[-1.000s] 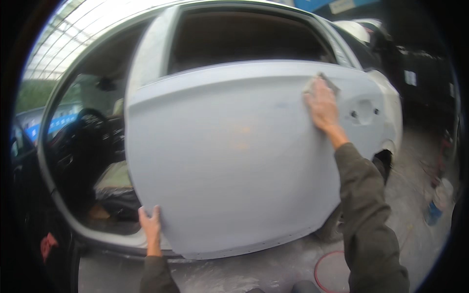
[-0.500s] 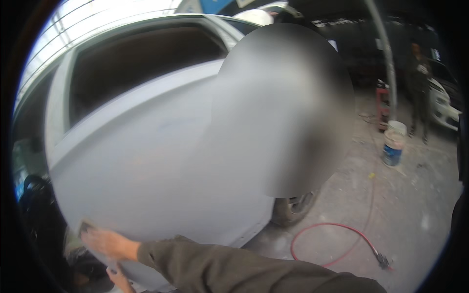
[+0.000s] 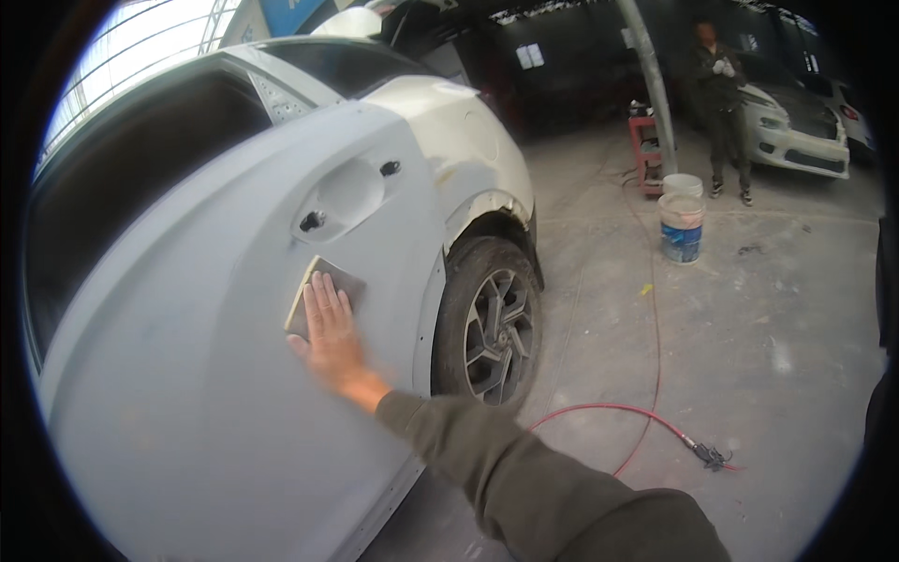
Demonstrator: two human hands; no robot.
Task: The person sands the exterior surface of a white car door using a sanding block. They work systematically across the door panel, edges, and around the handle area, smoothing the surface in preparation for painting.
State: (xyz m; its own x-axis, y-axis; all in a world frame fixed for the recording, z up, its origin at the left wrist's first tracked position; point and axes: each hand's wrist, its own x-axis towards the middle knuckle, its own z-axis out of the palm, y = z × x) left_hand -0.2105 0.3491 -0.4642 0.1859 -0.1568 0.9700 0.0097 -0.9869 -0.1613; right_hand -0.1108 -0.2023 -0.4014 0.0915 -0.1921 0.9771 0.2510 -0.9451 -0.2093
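Note:
My right hand presses a thin sanding pad with a pale yellow edge against a car door. Its fingers lie stretched over the pad and the thumb rests by the pad's lower corner. The door is matte grey, with smooth, dull paint. Just above the pad is the handle recess, where two dark holes show and no handle is fitted. My left hand is out of view.
Right of the door are the rear wheel and a cream rear panel. A red hose with a metal fitting lies on the floor. Farther off stand buckets, a red cart, a post, a person and a white car.
My right hand has moved with the pad from low on the door's left up to below the handle recess. My left hand has left the view, which has swung right.

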